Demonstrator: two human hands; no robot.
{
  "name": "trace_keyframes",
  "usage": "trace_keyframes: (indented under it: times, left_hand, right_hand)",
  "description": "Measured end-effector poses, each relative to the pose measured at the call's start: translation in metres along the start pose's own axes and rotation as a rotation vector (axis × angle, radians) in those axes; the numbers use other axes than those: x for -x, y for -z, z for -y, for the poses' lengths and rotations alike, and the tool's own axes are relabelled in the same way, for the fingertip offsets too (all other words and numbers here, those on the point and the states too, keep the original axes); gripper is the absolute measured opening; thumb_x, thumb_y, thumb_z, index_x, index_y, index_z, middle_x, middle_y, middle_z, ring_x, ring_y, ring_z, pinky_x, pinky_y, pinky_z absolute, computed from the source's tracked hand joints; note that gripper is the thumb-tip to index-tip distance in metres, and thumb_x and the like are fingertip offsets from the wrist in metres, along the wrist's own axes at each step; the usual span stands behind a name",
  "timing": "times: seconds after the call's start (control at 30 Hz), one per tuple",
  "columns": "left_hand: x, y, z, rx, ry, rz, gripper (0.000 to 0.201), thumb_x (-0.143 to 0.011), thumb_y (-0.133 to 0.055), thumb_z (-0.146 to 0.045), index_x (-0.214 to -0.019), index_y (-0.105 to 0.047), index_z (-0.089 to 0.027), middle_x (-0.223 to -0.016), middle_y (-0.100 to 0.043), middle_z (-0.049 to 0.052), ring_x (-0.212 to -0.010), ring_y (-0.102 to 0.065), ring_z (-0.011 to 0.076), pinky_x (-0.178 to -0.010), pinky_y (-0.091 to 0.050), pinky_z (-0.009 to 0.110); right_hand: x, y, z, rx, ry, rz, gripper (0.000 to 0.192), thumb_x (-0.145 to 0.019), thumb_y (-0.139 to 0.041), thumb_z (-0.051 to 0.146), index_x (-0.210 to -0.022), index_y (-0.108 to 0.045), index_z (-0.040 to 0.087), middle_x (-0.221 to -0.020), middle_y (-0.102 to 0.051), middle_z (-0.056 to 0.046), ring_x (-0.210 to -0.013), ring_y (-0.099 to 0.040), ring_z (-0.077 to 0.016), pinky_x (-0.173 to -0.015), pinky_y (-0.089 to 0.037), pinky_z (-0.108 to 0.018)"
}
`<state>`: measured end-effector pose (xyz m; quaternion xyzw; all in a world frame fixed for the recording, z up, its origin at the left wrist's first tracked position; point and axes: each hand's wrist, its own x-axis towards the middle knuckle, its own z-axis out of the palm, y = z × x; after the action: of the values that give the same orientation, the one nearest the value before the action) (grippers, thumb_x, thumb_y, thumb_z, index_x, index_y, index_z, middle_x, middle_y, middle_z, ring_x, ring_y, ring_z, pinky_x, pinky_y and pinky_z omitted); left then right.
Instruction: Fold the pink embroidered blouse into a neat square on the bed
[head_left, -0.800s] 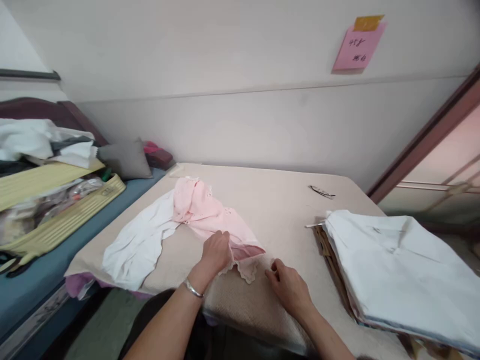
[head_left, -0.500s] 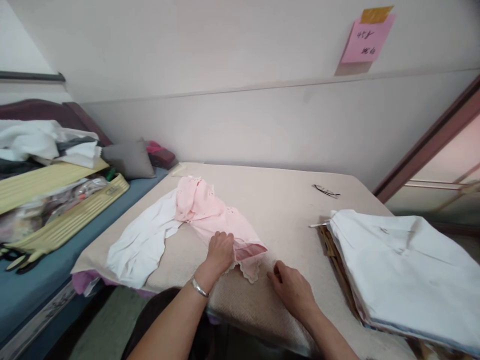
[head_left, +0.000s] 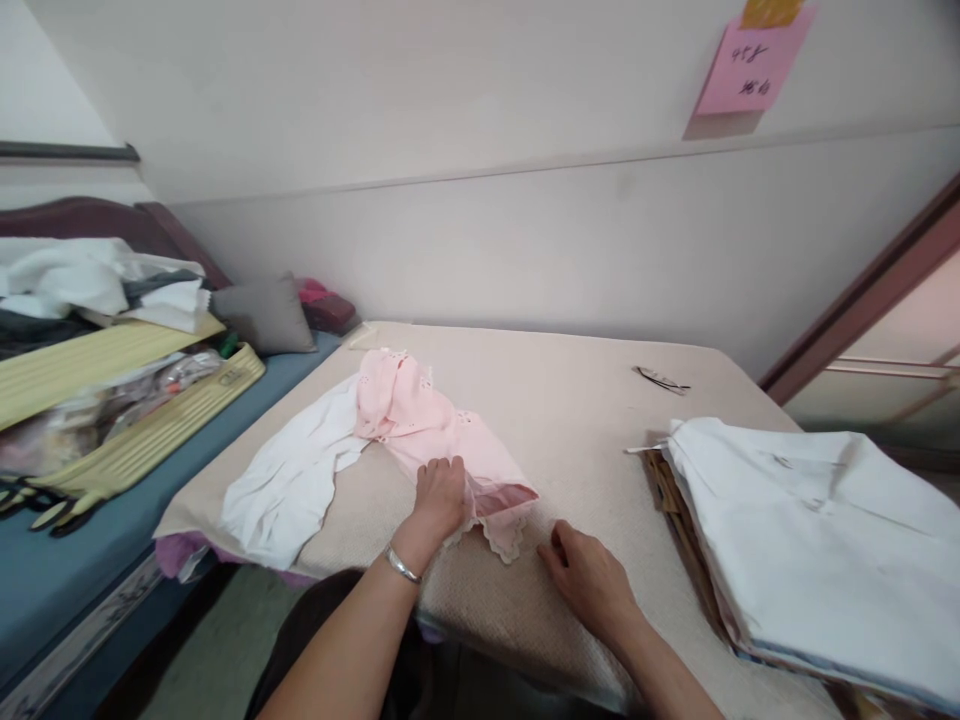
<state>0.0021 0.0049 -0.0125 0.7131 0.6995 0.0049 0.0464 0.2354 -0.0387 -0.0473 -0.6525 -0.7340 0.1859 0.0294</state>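
Left grip [head_left: 439, 492] pinches pink garment [head_left: 420, 425] hem; right grip [head_left: 589, 575] rests loosely curled, empty, on tabletop [head_left: 570, 420] nearby.

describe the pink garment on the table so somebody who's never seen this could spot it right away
On the beige table, near its front edge, the left hand rests on the pink garment. It alone is pink with a scalloped lace hem; the white cloth beside it is plain.
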Motion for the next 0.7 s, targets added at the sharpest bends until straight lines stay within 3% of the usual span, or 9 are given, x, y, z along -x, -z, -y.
trace_keyframes:
  times: [0.27, 0.4, 0.57, 0.63, 0.7]
  left_hand:
    - [-0.004, 0.010, 0.006, -0.023, 0.121, -0.062, 0.023, -0.083, -0.054, -0.008, -0.105, -0.060, -0.013, -0.106, -0.068, 0.016, -0.107, -0.061, 0.0289, -0.089, -0.042, 0.038]
    - [-0.007, 0.028, 0.020, -0.022, 0.297, -0.204, 0.017, -0.091, -0.051, -0.019, -0.105, -0.058, -0.011, -0.103, -0.069, 0.019, -0.105, -0.064, 0.0320, -0.086, -0.044, 0.040]
    - [-0.012, 0.048, 0.030, 0.152, 0.535, -0.433, 0.024, -0.098, -0.044, -0.031, -0.112, -0.051, -0.013, -0.092, -0.070, 0.016, -0.086, -0.069, 0.0311, -0.068, -0.043, 0.036]
    - [-0.010, 0.054, 0.021, 0.260, 0.484, -0.546, 0.019, -0.098, -0.042, -0.028, -0.110, -0.049, -0.014, -0.086, -0.069, 0.013, -0.081, -0.068, 0.0291, -0.066, -0.042, 0.035]
    - [-0.002, 0.059, 0.001, 0.372, 0.259, -0.659, 0.013, -0.098, -0.038, -0.022, -0.105, -0.047, -0.017, -0.081, -0.066, 0.010, -0.077, -0.065, 0.0253, -0.066, -0.043, 0.033]
  right_hand:
    - [0.002, 0.002, 0.001, 0.004, -0.001, 0.012, 0.015, -0.098, -0.051, 0.033, -0.091, -0.057, 0.021, -0.094, -0.072, -0.008, -0.085, -0.067, -0.0209, -0.063, -0.029, -0.030]
    - [0.003, 0.000, 0.002, 0.015, 0.014, -0.003, 0.014, -0.098, -0.050, 0.031, -0.091, -0.057, 0.021, -0.094, -0.071, -0.007, -0.086, -0.067, -0.0217, -0.063, -0.029, -0.030]
    - [0.004, -0.001, 0.004, 0.045, 0.027, -0.009, 0.013, -0.098, -0.051, 0.031, -0.093, -0.056, 0.021, -0.096, -0.071, -0.008, -0.087, -0.067, -0.0224, -0.064, -0.031, -0.030]
    - [0.003, -0.001, 0.005, 0.057, 0.028, -0.009, 0.012, -0.098, -0.051, 0.031, -0.094, -0.056, 0.021, -0.097, -0.071, -0.008, -0.087, -0.067, -0.0227, -0.064, -0.031, -0.030]
    - [0.003, -0.001, 0.006, 0.060, 0.022, -0.003, 0.013, -0.098, -0.051, 0.031, -0.094, -0.056, 0.021, -0.097, -0.071, -0.008, -0.086, -0.067, -0.0228, -0.064, -0.031, -0.030]
